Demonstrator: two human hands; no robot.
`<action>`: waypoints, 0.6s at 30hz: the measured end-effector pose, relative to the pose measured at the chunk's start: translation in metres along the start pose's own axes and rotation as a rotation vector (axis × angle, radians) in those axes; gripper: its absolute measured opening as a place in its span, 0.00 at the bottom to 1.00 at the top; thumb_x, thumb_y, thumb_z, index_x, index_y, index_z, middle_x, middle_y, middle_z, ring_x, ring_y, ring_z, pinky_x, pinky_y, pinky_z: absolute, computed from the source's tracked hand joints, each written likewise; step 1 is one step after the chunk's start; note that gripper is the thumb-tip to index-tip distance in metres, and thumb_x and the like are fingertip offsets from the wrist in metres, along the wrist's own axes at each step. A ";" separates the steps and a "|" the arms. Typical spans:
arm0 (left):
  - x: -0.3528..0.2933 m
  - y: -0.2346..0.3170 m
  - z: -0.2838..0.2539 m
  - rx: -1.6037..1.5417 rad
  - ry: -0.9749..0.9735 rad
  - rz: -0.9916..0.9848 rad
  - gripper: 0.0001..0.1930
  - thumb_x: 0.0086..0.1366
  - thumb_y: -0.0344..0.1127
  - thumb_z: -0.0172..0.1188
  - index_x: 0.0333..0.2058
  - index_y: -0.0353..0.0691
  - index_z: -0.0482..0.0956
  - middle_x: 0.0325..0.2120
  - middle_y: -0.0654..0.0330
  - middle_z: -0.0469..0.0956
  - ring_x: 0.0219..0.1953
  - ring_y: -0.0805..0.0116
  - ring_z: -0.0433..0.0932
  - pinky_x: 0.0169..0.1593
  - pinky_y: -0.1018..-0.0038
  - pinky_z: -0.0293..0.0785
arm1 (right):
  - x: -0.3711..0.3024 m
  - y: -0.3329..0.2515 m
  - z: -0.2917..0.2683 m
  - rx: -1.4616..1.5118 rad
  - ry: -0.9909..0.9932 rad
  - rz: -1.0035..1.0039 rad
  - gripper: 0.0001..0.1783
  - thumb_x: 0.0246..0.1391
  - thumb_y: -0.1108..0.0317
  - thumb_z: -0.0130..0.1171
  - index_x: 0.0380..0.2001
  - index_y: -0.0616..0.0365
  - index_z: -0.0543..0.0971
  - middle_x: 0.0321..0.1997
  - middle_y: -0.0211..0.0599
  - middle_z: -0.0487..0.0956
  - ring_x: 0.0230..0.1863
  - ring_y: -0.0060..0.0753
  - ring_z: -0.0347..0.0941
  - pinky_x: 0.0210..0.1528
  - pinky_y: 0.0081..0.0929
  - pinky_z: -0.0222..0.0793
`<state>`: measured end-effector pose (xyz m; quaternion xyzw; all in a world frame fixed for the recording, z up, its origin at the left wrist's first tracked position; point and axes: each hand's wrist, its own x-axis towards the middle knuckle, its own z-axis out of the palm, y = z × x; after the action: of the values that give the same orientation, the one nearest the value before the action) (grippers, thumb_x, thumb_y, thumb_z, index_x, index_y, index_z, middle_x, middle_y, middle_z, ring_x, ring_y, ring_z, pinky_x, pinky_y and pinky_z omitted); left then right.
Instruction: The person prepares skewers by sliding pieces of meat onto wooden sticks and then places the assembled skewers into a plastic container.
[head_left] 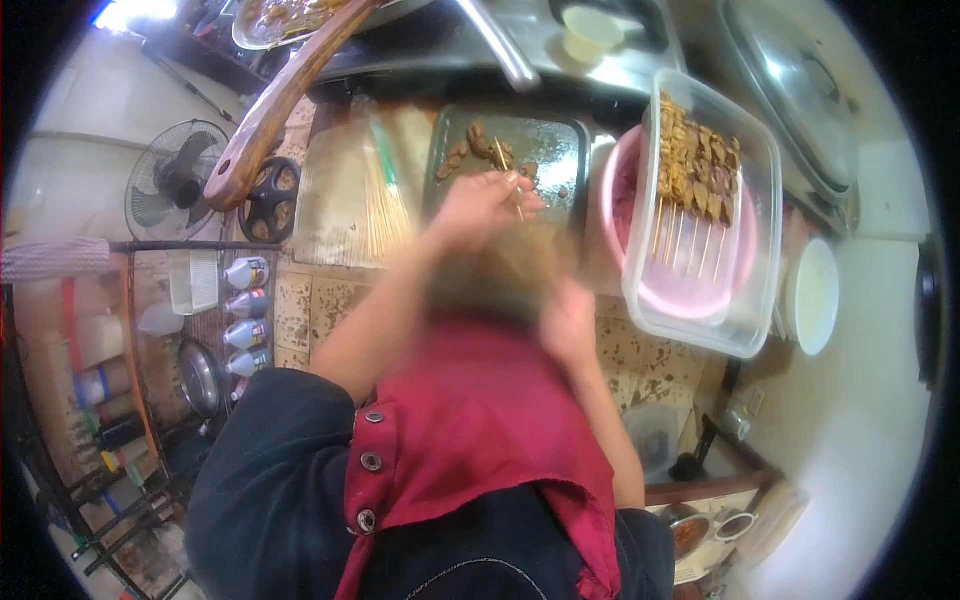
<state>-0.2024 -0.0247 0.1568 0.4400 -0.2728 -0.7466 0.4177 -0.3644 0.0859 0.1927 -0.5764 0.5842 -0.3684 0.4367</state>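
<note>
A fan (178, 183) stands left of your tiled counter (333, 299). Tray (563, 150) holds meat (482, 140); tub (700, 332), skewers (698, 168). Left hand (478, 208) pinches a stick (501, 152); right hand (568, 320), can't tell.

Pale wall (875, 340), black rack (212, 244), light (142, 10) (glaring)

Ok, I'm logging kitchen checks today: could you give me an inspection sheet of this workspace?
Surface: pale sheet under loose sticks; speckled tiles nearby.
Job's things: tray with meat pieces; loaded skewers in clear box over pink basin.
Clutter: pale cup, wooden handle.
Hands: left hand holds a stick over the tray; right hand blurred, grip unclear.
Cables: nothing seen.
Surroundings: fan and bottles at left, metal lid at right.
</note>
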 end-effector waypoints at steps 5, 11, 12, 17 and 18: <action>-0.004 -0.004 0.003 0.053 -0.017 -0.006 0.15 0.70 0.38 0.45 0.41 0.29 0.72 0.35 0.53 0.76 0.41 0.62 0.79 0.42 0.72 0.78 | 0.006 0.001 0.007 0.044 0.015 0.038 0.11 0.57 0.70 0.50 0.37 0.66 0.78 0.27 0.50 0.77 0.30 0.30 0.75 0.35 0.28 0.68; -0.005 -0.009 0.000 0.029 -0.067 0.006 0.16 0.71 0.40 0.45 0.43 0.29 0.70 0.37 0.54 0.76 0.43 0.63 0.78 0.44 0.73 0.77 | 0.013 0.012 0.016 0.009 0.116 -0.143 0.11 0.57 0.70 0.50 0.36 0.66 0.78 0.27 0.45 0.78 0.31 0.27 0.75 0.35 0.26 0.68; -0.004 -0.010 -0.005 0.042 -0.093 0.000 0.17 0.70 0.40 0.45 0.44 0.30 0.70 0.38 0.53 0.75 0.45 0.62 0.77 0.45 0.71 0.76 | 0.013 0.014 0.016 0.016 0.120 -0.125 0.11 0.58 0.70 0.50 0.36 0.66 0.78 0.27 0.43 0.79 0.31 0.25 0.74 0.35 0.25 0.68; -0.009 -0.025 -0.011 0.575 -0.017 0.128 0.17 0.63 0.36 0.55 0.49 0.37 0.70 0.43 0.52 0.73 0.52 0.62 0.70 0.52 0.65 0.69 | 0.003 0.045 -0.001 0.272 0.182 0.159 0.11 0.60 0.70 0.50 0.36 0.67 0.78 0.28 0.28 0.77 0.29 0.18 0.69 0.33 0.20 0.65; -0.014 -0.028 -0.024 0.792 -0.118 0.183 0.18 0.60 0.34 0.57 0.50 0.39 0.70 0.43 0.52 0.73 0.52 0.61 0.70 0.53 0.65 0.68 | 0.000 0.054 -0.004 0.329 0.203 0.203 0.11 0.60 0.71 0.49 0.36 0.67 0.78 0.27 0.23 0.75 0.27 0.15 0.66 0.30 0.17 0.64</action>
<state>-0.1886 0.0011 0.1299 0.4974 -0.6004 -0.5677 0.2643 -0.3870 0.0886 0.1433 -0.3957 0.6122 -0.4690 0.4986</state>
